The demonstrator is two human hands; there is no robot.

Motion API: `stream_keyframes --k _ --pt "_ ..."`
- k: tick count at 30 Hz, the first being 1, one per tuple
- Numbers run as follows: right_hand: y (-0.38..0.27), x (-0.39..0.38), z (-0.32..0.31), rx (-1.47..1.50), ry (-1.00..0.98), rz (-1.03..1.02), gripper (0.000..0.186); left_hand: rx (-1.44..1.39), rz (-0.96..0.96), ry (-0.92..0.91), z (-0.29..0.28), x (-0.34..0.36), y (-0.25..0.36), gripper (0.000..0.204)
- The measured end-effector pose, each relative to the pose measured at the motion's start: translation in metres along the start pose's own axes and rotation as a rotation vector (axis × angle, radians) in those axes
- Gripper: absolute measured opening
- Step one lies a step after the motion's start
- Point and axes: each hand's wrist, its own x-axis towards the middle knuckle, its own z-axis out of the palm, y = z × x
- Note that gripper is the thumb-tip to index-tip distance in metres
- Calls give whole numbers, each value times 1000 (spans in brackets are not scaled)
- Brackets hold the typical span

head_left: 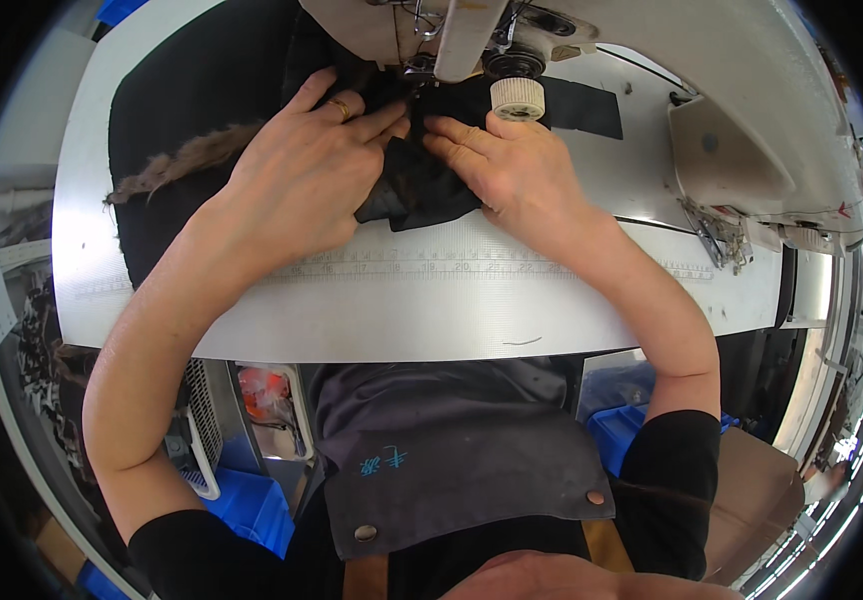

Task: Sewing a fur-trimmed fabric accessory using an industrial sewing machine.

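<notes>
Blue bins [252, 505] below the tabletop [432, 310]; contents unclear. Left hand [302, 180] and right hand [512, 165], fingers flat and together, press black fabric [422, 195] just in front of the sewing machine [472, 30]. Pale tabletop with printed ruler; cluttered workshop around.

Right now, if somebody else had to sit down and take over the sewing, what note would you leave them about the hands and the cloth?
Left hand: flat on the black fabric, fingers pressing a fold toward the needle area; holds nothing else.
Right hand: also flat on the fabric, fingers pinching the fold just in front of the sewing machine head.
Things: the fabric lies on the white table, bunched under the presser foot; a brown fur trim sits at its left part.
Done: the fold is lined up at the foot.
Left: whether stitches are in cannot be seen; the bulk of the fabric lies to the left.
</notes>
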Motion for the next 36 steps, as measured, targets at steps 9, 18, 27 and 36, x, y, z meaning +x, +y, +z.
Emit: stream_keyframes --k 9,18,27,36 --pt "-1 1 -1 35 -15 19 31 -33 -28 16 1 1 -1 54" --pt "6 4 4 35 19 20 28 -51 -50 34 1 4 -7 54" --pt "3 3 3 22 23 11 26 -99 -43 45 4 3 -7 50" --pt "3 4 4 19 45 20 22 -61 -33 22 -2 5 -6 51"
